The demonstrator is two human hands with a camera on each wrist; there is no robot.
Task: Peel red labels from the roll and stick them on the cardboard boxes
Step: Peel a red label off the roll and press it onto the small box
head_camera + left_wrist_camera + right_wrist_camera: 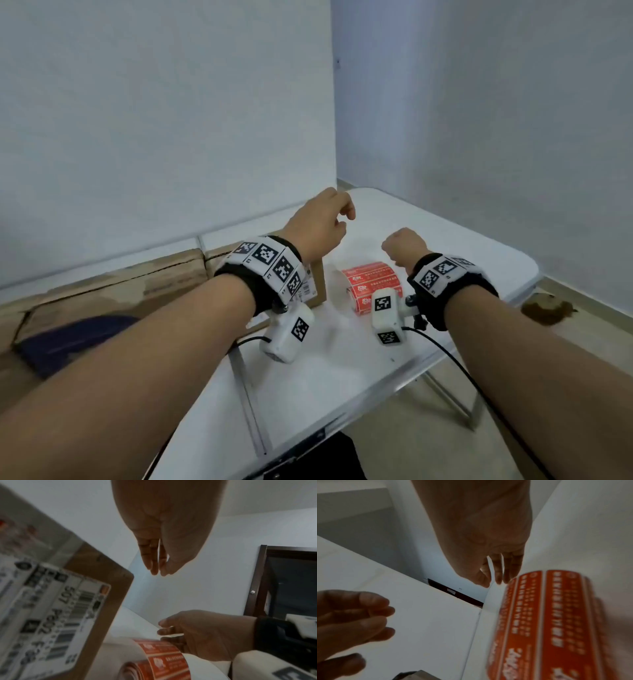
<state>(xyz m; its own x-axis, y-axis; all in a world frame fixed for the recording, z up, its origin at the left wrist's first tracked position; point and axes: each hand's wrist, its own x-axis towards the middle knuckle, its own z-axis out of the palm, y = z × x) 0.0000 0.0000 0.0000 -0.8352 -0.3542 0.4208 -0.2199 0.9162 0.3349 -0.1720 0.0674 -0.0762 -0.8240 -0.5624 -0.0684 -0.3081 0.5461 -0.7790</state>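
A roll of red labels [371, 286] lies on the white folding table [342, 383]. My right hand [394, 253] hovers just over its far end. In the right wrist view, thumb and fingers [498, 574] pinch the white backing strip rising from the roll [547, 622]. My left hand [342, 219] hangs in the air left of the roll, fingers loosely curled and holding nothing; its fingertips [153, 569] point down. A cardboard box with a white shipping label [51, 615] stands beside the roll, under my left wrist. More cardboard boxes [113, 287] lie flat at the left.
A dark blue item [68, 339] lies on the flat boxes. White walls close in behind and to the right of the table. Black cables [455, 363] run from the wrist cameras. The floor right of the table has a brown stain [548, 308].
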